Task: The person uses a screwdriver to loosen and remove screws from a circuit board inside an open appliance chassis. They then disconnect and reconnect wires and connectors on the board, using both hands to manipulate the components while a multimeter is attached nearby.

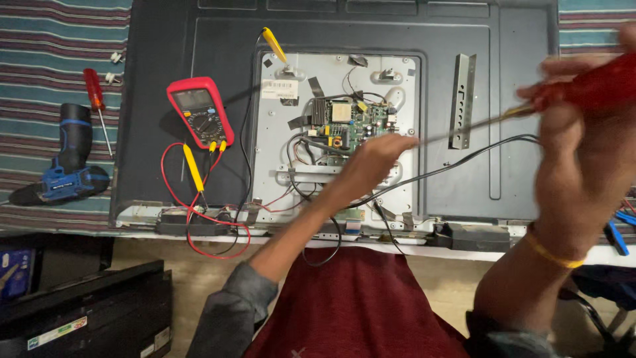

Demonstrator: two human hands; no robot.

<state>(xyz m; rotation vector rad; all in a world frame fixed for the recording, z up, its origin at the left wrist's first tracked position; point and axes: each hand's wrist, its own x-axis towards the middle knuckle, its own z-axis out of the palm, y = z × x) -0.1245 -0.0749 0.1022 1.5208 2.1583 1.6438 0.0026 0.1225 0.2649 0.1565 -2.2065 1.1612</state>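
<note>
Over the circuit board [348,124] at the middle of the opened television back [199,53], the left hand [374,159] reaches with fingers curled near the board's lower right edge; whether it pinches anything cannot be told. Right of the board, close to the camera, the right hand [583,139] is clenched around a red-handled screwdriver [530,106], its shaft pointing toward the board. Left of the board lies a red multimeter [199,111] with yellow probes.
</note>
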